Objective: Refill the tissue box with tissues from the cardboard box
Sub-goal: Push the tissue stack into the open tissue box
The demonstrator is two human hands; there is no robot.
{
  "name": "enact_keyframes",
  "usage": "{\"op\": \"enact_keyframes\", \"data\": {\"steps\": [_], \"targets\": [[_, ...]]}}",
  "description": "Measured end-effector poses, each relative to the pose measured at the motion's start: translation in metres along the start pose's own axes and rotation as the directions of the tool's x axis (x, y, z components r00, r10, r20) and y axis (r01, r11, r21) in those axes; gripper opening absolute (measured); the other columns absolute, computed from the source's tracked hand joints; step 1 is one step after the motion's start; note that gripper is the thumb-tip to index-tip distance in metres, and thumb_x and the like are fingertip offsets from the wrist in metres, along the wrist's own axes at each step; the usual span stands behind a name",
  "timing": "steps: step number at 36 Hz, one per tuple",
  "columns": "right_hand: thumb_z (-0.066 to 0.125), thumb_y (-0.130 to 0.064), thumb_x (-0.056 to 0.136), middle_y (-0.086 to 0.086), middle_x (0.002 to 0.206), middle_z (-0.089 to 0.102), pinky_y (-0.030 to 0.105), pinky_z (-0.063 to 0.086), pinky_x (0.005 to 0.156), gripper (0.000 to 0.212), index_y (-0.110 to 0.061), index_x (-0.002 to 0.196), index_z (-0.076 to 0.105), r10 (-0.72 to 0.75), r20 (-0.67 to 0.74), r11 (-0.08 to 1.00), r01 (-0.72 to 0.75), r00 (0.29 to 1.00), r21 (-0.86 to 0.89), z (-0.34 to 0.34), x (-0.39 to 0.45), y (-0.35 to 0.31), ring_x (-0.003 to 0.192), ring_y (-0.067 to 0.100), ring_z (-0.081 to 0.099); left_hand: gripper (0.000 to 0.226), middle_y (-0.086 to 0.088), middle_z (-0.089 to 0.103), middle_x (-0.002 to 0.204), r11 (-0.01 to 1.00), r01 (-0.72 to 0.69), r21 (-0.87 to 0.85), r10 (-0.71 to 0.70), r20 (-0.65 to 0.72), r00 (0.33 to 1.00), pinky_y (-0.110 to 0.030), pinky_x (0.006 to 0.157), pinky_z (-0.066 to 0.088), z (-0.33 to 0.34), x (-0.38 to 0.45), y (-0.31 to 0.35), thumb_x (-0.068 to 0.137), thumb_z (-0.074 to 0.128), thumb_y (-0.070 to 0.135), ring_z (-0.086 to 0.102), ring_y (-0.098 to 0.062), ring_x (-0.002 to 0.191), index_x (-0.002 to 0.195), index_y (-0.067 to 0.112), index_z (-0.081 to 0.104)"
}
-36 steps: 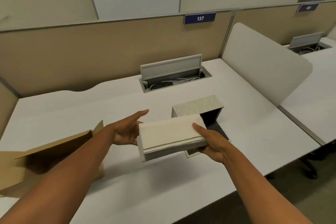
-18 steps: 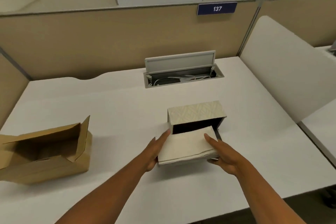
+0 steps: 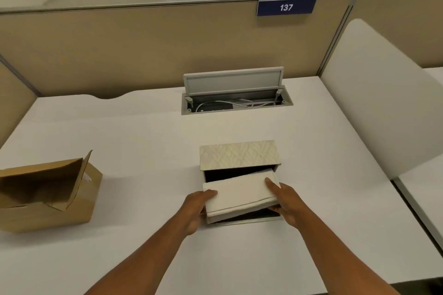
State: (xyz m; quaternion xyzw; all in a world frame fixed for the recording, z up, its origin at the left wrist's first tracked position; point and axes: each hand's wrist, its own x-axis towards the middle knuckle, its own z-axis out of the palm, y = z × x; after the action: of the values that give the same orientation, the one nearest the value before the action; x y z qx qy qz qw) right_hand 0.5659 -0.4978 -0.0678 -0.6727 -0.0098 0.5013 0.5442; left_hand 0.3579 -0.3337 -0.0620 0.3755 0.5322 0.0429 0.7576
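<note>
A: Where is the tissue stack [image 3: 239,195]?

B: Tilted, its far end inside the open tissue box [image 3: 239,154] on the tabletop [image 3: 143,136]. The left hand [image 3: 195,208] clasps one end, the right hand [image 3: 285,201] the other.

A: And the cardboard box [image 3: 45,195]?

B: Well to the left, flaps open.

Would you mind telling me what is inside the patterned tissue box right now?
The far end of the tissue stack sits in the tissue box, held by the left hand and right hand. Behind it the interior is dark; its contents are hidden.
</note>
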Motion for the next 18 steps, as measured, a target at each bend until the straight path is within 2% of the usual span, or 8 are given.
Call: {"op": "enact_keyframes", "data": {"steps": [3, 6, 10, 13, 16, 18], "targets": [[0.069, -0.041, 0.089, 0.01, 0.117, 0.068, 0.04, 0.056, 0.087, 0.041, -0.012, 0.118, 0.061, 0.001, 0.017, 0.999, -0.002, 1.0, 0.033, -0.001, 0.008, -0.003, 0.109, 0.026, 0.062, 0.032, -0.01, 0.078, 0.102, 0.997, -0.014, -0.07, 0.014, -0.004, 1.0, -0.039, 0.096, 0.053, 0.003, 0.004, 0.001, 0.085, 0.076, 0.02, 0.069, -0.026, 0.1, 0.111, 0.003, 0.07], [0.068, -0.04, 0.09, 0.009, 0.118, 0.069, 0.039, 0.056, 0.086, 0.038, -0.014, 0.117, 0.063, 0.014, 0.024, 0.996, -0.016, 1.0, 0.091, 0.0, 0.012, -0.001, 0.111, 0.026, 0.063, 0.038, -0.009, 0.076, 0.107, 0.999, -0.007, -0.036, 0.006, -0.035, 0.999, -0.038, 0.094, 0.052, 0.002, 0.007, 0.002, 0.083, 0.078, 0.031, 0.067, -0.025, 0.104, 0.112, 0.008, 0.07], [0.069, -0.039, 0.09, 0.01, 0.119, 0.069, 0.038, 0.056, 0.085, 0.036, -0.015, 0.116, 0.063, 0.022, 0.014, 0.989, -0.024, 1.0, 0.144, -0.001, 0.017, 0.005, 0.111, 0.026, 0.063, 0.048, -0.009, 0.069, 0.115, 1.0, 0.003, 0.011, -0.002, -0.092, 0.996, -0.049, 0.102, 0.048, 0.004, 0.012, 0.004, 0.081, 0.078, 0.041, 0.061, -0.029, 0.109, 0.118, 0.012, 0.066], [0.068, -0.039, 0.09, 0.011, 0.119, 0.068, 0.042, 0.054, 0.092, 0.036, -0.015, 0.115, 0.063, 0.02, -0.006, 0.985, -0.019, 1.0, 0.172, -0.001, 0.019, 0.008, 0.112, 0.028, 0.062, 0.044, -0.008, 0.07, 0.114, 0.996, -0.056, -0.065, 0.049, -0.092, 0.994, -0.05, 0.103, 0.048, 0.007, 0.013, 0.001, 0.082, 0.078, 0.039, 0.062, -0.028, 0.11, 0.117, 0.014, 0.067], [0.068, -0.039, 0.089, 0.012, 0.119, 0.069, 0.042, 0.054, 0.093, 0.037, -0.014, 0.116, 0.064, 0.01, -0.017, 0.981, -0.007, 1.0, 0.192, 0.0, 0.019, 0.01, 0.111, 0.027, 0.063, 0.039, -0.005, 0.075, 0.112, 0.985, -0.132, -0.107, 0.127, -0.051, 0.991, -0.047, 0.104, 0.048, 0.007, 0.013, -0.006, 0.08, 0.08, 0.035, 0.065, -0.024, 0.11, 0.113, 0.018, 0.071], [0.068, -0.039, 0.09, 0.012, 0.119, 0.069, 0.042, 0.054, 0.091, 0.039, -0.013, 0.118, 0.063, 0.006, -0.021, 0.981, -0.002, 1.0, 0.195, 0.0, 0.019, 0.01, 0.111, 0.028, 0.063, 0.051, 0.0, 0.076, 0.112, 0.978, -0.18, -0.108, 0.179, -0.021, 0.984, -0.044, 0.101, 0.051, 0.006, 0.012, -0.011, 0.073, 0.082, 0.039, 0.067, -0.021, 0.109, 0.119, 0.021, 0.07]]}}
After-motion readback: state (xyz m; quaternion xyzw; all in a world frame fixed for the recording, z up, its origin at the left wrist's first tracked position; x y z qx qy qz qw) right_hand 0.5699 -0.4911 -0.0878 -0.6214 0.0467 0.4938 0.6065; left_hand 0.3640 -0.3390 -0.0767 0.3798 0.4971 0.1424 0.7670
